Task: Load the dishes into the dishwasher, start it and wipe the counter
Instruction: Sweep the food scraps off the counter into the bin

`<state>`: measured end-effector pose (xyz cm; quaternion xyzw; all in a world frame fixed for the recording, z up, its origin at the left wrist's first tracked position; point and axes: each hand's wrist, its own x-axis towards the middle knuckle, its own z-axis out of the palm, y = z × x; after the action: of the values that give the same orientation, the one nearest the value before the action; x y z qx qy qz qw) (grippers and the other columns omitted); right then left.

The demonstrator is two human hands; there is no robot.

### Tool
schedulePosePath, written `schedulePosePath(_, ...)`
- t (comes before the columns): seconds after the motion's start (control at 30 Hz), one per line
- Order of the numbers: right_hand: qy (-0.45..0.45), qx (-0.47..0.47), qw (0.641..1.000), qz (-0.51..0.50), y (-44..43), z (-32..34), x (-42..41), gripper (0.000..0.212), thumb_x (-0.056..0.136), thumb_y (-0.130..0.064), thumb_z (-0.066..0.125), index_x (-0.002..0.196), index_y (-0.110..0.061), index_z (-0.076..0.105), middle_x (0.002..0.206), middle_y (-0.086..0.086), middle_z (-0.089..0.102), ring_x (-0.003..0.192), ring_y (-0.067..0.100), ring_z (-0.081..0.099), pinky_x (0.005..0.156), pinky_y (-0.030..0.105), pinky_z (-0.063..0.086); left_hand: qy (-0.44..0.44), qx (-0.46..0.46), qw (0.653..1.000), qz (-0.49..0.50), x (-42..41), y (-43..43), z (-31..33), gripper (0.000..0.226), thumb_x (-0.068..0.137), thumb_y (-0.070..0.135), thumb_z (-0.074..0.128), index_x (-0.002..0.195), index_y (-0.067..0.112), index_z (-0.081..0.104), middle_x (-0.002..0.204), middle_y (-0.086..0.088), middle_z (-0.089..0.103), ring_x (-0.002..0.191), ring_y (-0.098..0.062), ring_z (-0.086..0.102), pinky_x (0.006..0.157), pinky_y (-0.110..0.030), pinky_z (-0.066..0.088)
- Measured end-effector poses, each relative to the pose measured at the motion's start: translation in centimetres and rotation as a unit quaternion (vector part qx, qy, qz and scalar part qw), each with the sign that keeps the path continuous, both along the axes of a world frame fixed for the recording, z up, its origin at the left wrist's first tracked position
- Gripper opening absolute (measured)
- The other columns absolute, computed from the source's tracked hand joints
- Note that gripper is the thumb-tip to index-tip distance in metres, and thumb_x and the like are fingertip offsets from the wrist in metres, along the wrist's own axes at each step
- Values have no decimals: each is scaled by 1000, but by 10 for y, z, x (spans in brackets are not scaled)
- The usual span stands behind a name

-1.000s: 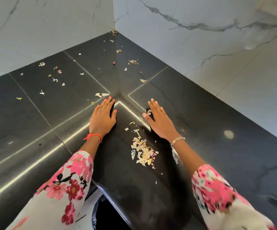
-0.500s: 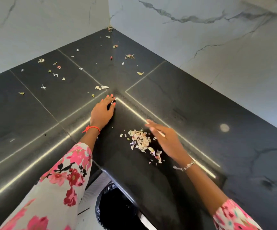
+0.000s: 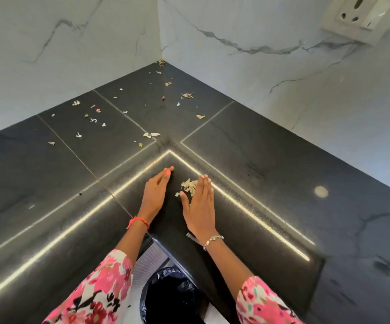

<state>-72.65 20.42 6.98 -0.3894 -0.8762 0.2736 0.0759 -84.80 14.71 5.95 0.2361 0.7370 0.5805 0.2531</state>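
A black stone counter (image 3: 271,164) fills the corner between two white marble walls. My left hand (image 3: 155,192) lies flat on it near the inner corner, fingers straight. My right hand (image 3: 200,204) lies flat beside it, fingers straight, its fingertips against a small pile of pale food scraps (image 3: 189,185). The pile sits between the two hands, partly hidden by my right hand. Several loose scraps (image 3: 152,134) are scattered over the far part of the counter toward the wall corner.
A bin lined with a black bag (image 3: 170,298) stands below the counter's inner corner, between my arms. A white wall socket (image 3: 362,16) is at the top right. The counter edge runs close under my wrists.
My right hand swung from the right of the scrap pile to lie beside my left hand, pushing the pile left and farther from the edge. My left hand drew back slightly from the corner.
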Motion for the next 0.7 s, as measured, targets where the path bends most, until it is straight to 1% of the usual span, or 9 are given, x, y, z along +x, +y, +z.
schedulePosePath(0.1, 19, 19, 998, 60, 5, -1, 4, 59, 100, -28, 37, 149, -13, 9, 158, 8, 2, 146, 22, -6, 119, 33, -3, -67, 56, 995, 42, -3, -6, 3, 32, 99, 23, 39, 122, 15, 59, 128, 1, 59, 122, -9, 51, 107, -28, 36)
schedulePosePath(0.2, 4, 58, 990, 128, 8, -6, 14, 48, 99, -9, 34, 146, -16, 25, 157, 8, 10, 146, 24, -1, 118, 32, -1, -143, 131, 976, 102, 5, -13, 9, 33, 99, 19, 38, 120, 5, 59, 126, -9, 59, 122, -14, 52, 108, -27, 35)
schedulePosePath(0.3, 39, 62, 987, 141, 9, -3, 19, 47, 94, 5, 39, 139, -10, 40, 153, 8, 26, 143, 21, 20, 114, 25, 19, -197, 174, 953, 149, 19, -18, 17, 35, 100, 19, 34, 121, 0, 55, 124, -11, 59, 122, -16, 52, 109, -28, 33)
schedulePosePath(0.37, 60, 83, 982, 159, 11, -3, 19, 38, 88, 9, 47, 121, -5, 57, 132, 8, 50, 122, 24, 50, 105, 32, 42, -222, 191, 943, 155, 28, -20, 23, 35, 101, 21, 31, 121, 6, 55, 124, -9, 59, 122, -15, 51, 109, -27, 33)
schedulePosePath(0.43, 82, 92, 981, 148, 16, -2, 18, 26, 86, 9, 49, 104, -3, 65, 113, 7, 60, 95, 24, 63, 86, 36, 52, -251, 210, 931, 160, 35, -21, 26, 35, 101, 24, 30, 117, 10, 57, 124, -7, 60, 121, -14, 52, 108, -27, 33)
schedulePosePath(0.5, 133, 56, 985, 94, 18, 6, 16, 24, 87, 7, 50, 100, 0, 69, 106, 11, 66, 90, 24, 66, 87, 28, 50, -294, 230, 913, 164, 40, -22, 29, 35, 100, 26, 31, 114, 11, 58, 124, -8, 60, 121, -14, 52, 108, -27, 33)
schedulePosePath(0.57, 210, -3, 977, 27, 17, 25, 13, 22, 87, 5, 54, 102, 0, 70, 103, 9, 69, 93, 14, 64, 88, 7, 42, -351, 248, 888, 163, 43, -20, 30, 37, 100, 29, 31, 117, 9, 57, 125, -9, 59, 120, -16, 52, 108, -29, 33)
schedulePosePath(0.6, 239, -29, 971, 8, 15, 33, 11, 21, 87, 3, 57, 102, -2, 71, 102, 6, 70, 91, 7, 63, 87, 3, 40, -380, 252, 876, 156, 44, -18, 30, 38, 100, 30, 32, 119, 8, 56, 124, -9, 60, 120, -17, 53, 108, -30, 34)
schedulePosePath(0.7, 277, -85, 957, 26, 1, 55, 8, 19, 83, 0, 63, 98, -7, 73, 100, 1, 71, 86, -9, 60, 88, 10, 44, -485, 255, 821, 157, 49, -10, 33, 41, 98, 32, 32, 119, 5, 55, 119, -12, 61, 114, -22, 55, 105, -33, 38)
